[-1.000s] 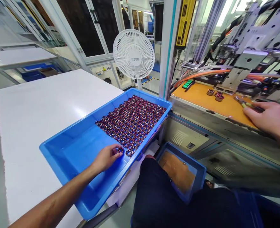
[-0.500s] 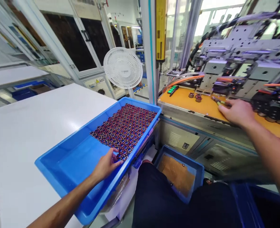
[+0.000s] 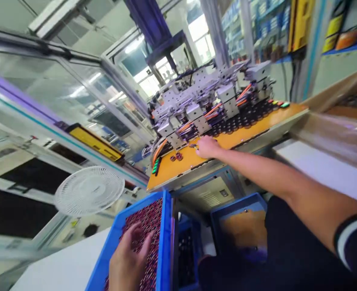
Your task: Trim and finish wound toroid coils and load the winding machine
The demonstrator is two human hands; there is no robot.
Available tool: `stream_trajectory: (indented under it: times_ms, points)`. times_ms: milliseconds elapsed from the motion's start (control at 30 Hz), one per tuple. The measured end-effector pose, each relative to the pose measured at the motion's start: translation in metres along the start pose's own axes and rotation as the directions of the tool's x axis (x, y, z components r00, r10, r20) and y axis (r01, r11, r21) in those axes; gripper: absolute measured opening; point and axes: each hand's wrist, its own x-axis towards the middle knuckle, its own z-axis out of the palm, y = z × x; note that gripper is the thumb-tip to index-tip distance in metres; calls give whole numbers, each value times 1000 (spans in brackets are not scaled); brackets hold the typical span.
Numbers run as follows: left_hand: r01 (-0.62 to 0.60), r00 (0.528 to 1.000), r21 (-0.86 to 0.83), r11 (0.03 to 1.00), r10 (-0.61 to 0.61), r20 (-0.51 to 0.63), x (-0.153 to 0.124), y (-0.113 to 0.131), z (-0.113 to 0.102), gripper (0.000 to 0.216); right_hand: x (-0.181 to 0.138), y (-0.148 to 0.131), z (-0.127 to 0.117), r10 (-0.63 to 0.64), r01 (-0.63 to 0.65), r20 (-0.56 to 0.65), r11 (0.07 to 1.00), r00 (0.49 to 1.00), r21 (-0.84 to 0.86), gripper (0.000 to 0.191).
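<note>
My left hand (image 3: pixel 128 258) hovers over a blue tray (image 3: pixel 165 226), its thumb and fingers apart with nothing visible between them. A layer of small dark red and black parts (image 3: pixel 145 216) fills the tray below it. Over on the orange work surface (image 3: pixel 193 161), my right hand (image 3: pixel 208 146) is closed around a pair of pliers (image 3: pixel 193 146), whose jaws point left. A few small copper-coloured round parts (image 3: pixel 178 156) lie left of the pliers. Rows of dark round parts (image 3: pixel 245 121) stand farther right along the machine.
A metal machine head (image 3: pixel 195 113) with orange tubes spans the back of the surface. At its left corner lies a black holder with green pieces (image 3: pixel 156 165). A white fan (image 3: pixel 90 190) stands left. Below sits another blue bin (image 3: pixel 221 210); a clear plastic-lined box (image 3: pixel 332 133) is right.
The view has swung right and tilted. My left hand has lifted off the tray's parts, fingers spread. My right hand still holds the pliers at the orange surface.
</note>
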Motion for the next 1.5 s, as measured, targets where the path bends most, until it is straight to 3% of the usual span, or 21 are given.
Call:
stream_trajectory:
  times_ms: [100, 267, 400, 567, 700, 833, 933, 1033, 1100, 1200, 1233, 1267, 1300, 1333, 1367, 1500]
  points:
    - [-53, 998, -74, 996, 52, -17, 63, 54, 38, 47, -2, -1, -5, -64, 64, 23, 998, 998, -23, 35]
    - [92, 996, -241, 966, -83, 44, 150, 133, 107, 34, -5, -1, -14, -139, 145, 66, 984, 988, -102, 35]
    - [211, 978, -279, 937, -203, 56, 175, 171, 134, 38, -7, -3, -19, -141, 147, 65, 985, 988, -94, 35]
    - [276, 960, -368, 888, -275, 56, 176, 181, 134, 39, -3, 0, -17, -136, 140, 61, 988, 989, -62, 35]
    - [252, 961, -553, 794, -271, 48, 144, 167, 116, 42, -1, 4, -14, -161, 163, 61, 986, 985, -34, 35]
    - [188, 963, -787, 587, -267, 30, 78, 144, 94, 58, -1, 5, -14, -178, 178, 41, 984, 983, -1, 34]
    - [154, 963, -887, 436, -269, 35, 25, 134, 82, 56, -4, 3, -21, -215, 216, -11, 976, 976, 41, 34]
    - [136, 954, -925, 354, -299, 26, -24, 131, 72, 52, -24, -6, -31, -306, 317, -112, 943, 945, 101, 33]
    - [106, 949, -925, 365, -314, -15, -55, 131, 67, 47, -55, -13, -36, -374, 400, -176, 905, 911, 147, 35]
    - [-42, 954, -856, 515, -235, -188, -100, 132, 61, 41, -127, -17, -41, -507, 544, -204, 807, 838, 229, 39]
    - [-110, 954, -820, 561, -172, -245, -112, 132, 60, 43, -153, -17, -44, -591, 628, -212, 731, 778, 269, 37]
    - [-172, 952, -791, 588, -107, -286, -123, 133, 60, 46, -178, -16, -46, -708, 744, -243, 588, 663, 317, 37]
    - [-215, 951, -776, 593, -53, -304, -131, 134, 61, 51, -199, -15, -48, -774, 804, -254, 495, 580, 329, 35]
    - [-243, 951, -771, 588, -13, -309, -137, 135, 61, 55, -217, -13, -49, -811, 836, -253, 442, 527, 325, 33]
    - [-257, 952, -771, 582, 16, -305, -142, 137, 62, 59, -232, -11, -50, -833, 851, -235, 424, 501, 309, 29]
    - [-256, 957, -782, 569, 37, -287, -148, 147, 67, 66, -261, 0, -47, -832, 805, -76, 502, 549, 315, 21]
